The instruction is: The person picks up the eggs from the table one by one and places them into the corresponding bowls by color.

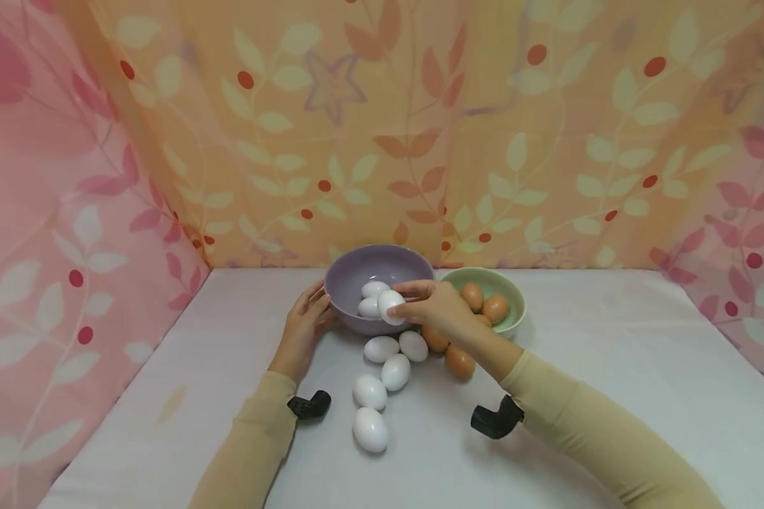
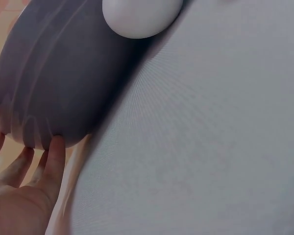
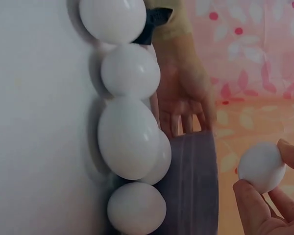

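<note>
In the head view, my right hand (image 1: pixel 442 307) pinches a white egg (image 1: pixel 391 307) between thumb and fingers, over the front of a purple bowl (image 1: pixel 337 283). The right wrist view shows this held egg (image 3: pixel 261 166) clear of the bowl's wall. Two white eggs (image 1: pixel 375 289) lie inside the bowl. My left hand (image 1: pixel 301 329) rests its fairly straight fingertips against the bowl's left side; in the left wrist view its fingers (image 2: pixel 55 161) touch the lower wall, while its thumb is mostly cut off. Several white eggs (image 1: pixel 396 372) lie in front of the bowl.
A green bowl (image 1: pixel 517 311) with brown eggs (image 1: pixel 496 308) stands to the right of the purple one. More brown eggs (image 1: pixel 460 363) lie before it, partly hidden by my right hand. Patterned cloth (image 1: pixel 382 141) hangs behind the white table (image 1: pixel 242 297).
</note>
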Motion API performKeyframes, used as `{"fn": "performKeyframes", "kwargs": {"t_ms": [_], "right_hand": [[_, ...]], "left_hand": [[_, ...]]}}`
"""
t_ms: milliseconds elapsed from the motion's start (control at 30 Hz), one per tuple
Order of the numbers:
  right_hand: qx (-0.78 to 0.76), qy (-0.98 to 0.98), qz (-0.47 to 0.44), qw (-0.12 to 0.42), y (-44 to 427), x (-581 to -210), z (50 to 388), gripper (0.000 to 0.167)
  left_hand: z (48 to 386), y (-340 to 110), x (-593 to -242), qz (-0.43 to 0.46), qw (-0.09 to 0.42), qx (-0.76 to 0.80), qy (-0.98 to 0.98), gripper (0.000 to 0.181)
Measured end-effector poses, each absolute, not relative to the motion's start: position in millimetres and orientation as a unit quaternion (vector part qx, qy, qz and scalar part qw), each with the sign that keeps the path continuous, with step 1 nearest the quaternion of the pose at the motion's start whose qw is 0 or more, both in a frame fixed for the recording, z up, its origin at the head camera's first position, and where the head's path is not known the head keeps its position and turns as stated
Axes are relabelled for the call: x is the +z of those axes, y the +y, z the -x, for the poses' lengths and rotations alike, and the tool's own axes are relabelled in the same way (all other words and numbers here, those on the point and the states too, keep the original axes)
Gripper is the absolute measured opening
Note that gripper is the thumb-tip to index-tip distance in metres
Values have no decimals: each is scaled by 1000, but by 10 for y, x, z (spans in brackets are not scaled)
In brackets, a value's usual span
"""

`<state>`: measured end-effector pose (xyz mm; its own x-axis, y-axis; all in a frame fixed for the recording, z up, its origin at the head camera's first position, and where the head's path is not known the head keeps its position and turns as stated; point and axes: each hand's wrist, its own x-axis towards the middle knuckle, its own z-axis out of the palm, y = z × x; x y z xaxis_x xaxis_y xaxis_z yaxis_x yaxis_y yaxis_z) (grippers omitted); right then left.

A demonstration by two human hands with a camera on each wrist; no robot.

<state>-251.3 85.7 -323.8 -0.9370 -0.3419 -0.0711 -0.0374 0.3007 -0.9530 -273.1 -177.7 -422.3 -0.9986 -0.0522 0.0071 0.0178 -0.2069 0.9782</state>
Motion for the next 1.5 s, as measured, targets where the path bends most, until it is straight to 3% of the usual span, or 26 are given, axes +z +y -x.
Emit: {"fn": "performKeyframes", "kwargs": {"t_ms": [633,1500], "right_hand": [[-638,754,98,122,336,-3440,3020,46],[-575,807,110,76,68,-3564,3310,46]], "left_hand": [[2688,-1755,-4244,-19,20,-782,-622,49],[2763,-1763,-4186,-25,23,-780,-624,48]]}}
